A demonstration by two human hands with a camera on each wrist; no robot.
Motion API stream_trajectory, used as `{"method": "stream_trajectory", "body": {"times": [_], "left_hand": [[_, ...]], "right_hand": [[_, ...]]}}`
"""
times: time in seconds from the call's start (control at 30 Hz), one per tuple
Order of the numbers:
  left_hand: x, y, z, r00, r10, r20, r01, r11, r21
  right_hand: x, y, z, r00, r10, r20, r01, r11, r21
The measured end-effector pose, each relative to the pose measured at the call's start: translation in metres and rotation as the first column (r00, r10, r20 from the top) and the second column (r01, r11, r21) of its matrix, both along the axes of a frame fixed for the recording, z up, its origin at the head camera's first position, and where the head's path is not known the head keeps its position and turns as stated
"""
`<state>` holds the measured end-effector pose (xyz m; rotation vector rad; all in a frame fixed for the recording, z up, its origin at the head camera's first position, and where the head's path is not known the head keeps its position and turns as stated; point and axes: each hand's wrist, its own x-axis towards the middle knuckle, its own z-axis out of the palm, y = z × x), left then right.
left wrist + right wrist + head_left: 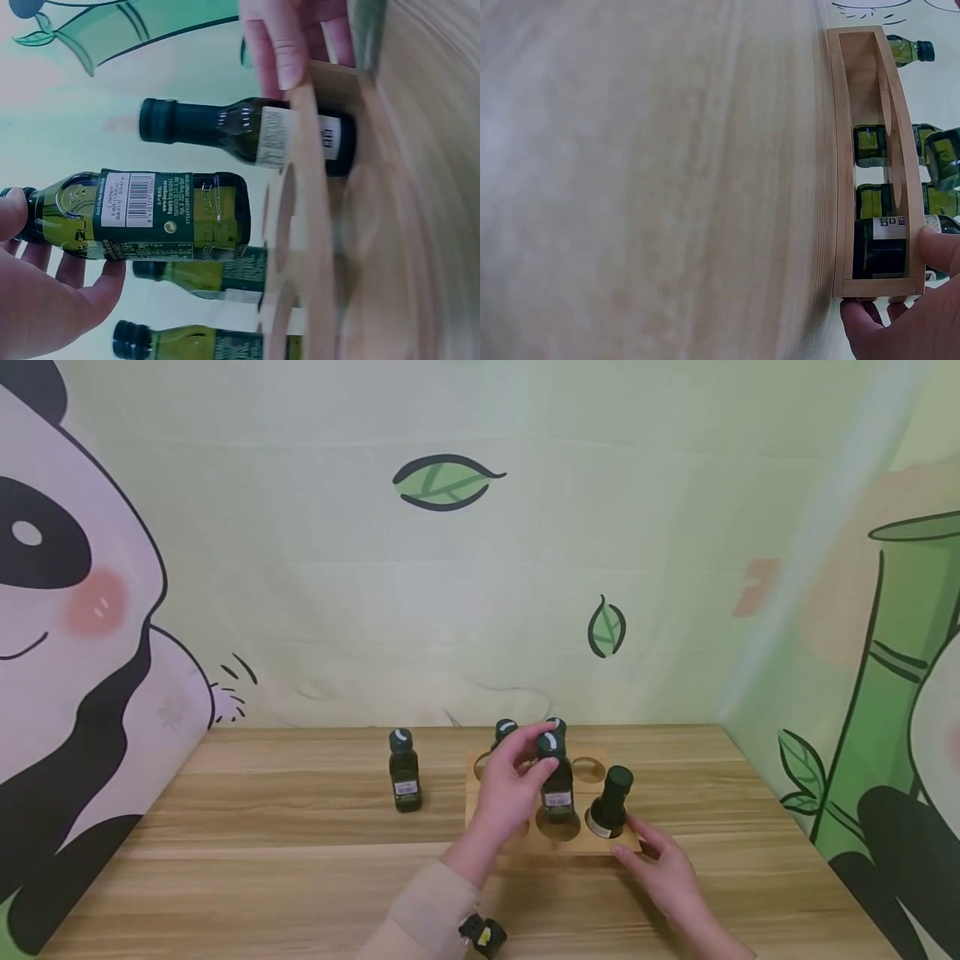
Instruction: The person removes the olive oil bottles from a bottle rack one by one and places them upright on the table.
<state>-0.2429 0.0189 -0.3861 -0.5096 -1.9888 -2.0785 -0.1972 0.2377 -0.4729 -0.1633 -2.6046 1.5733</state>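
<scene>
Green bottle (558, 797) is hanging over rack (877, 288), left fingers (528, 737) pinching its top; right fingers (651, 833) gripping rack corner; three bottles (617, 783) sitting inside, fifth bottle (405, 774) standing outside.

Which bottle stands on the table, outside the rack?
The leftmost bottle in the head view; three others stand in the rack, the left hand holds another above.

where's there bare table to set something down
Bare tabletop lies left of the lone standing bottle and right of the right hand. It's crowded at the wooden rack: bottles stand in it, and the left hand holds another bottle above.
</scene>
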Motion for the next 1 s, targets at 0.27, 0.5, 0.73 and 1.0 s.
{"method": "stream_trajectory", "body": {"times": [0.27,0.5,0.73,1.0], "left_hand": [[-0.001,-0.013,0.005,0.999,0.037,-0.017,-0.037,0.999,-0.023],[0.0,-0.029,0.007,0.998,0.051,-0.025,-0.052,0.998,-0.029],[0.002,-0.045,0.01,0.996,0.077,-0.033,-0.079,0.996,-0.035],[0.001,-0.071,0.007,0.992,0.124,-0.039,-0.126,0.99,-0.069]], "right_hand": [[0.001,0.001,0.001,1.0,0.007,0.001,-0.007,1.0,-0.015],[0.0,0.001,0.0,1.0,0.008,-0.004,-0.008,1.0,-0.009],[0.001,0.0,0.001,1.0,0.012,0.0,-0.012,1.0,-0.014],[0.002,0.0,0.002,1.0,0.019,0.007,-0.019,1.0,-0.015]]}}
